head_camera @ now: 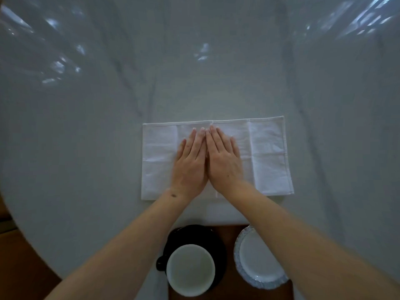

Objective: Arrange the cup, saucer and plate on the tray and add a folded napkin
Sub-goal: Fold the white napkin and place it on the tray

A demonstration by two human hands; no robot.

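A white cloth napkin (268, 156) lies flat on the marble table, folded into a wide rectangle with crease lines showing. My left hand (190, 163) and my right hand (224, 161) rest palm down side by side on its middle, fingers straight and together, holding nothing. Close to me a brown wooden tray (225, 234) carries a black cup (190, 269) with a pale inside, standing on a black saucer (218, 241). To its right on the tray sits a white plate (257, 258) with a patterned blue rim, partly hidden by my right forearm.
The grey-white marble table (91, 148) spreads wide to the left, right and beyond the napkin. Its rounded edge shows at the lower left, with brown floor (19, 267) beyond.
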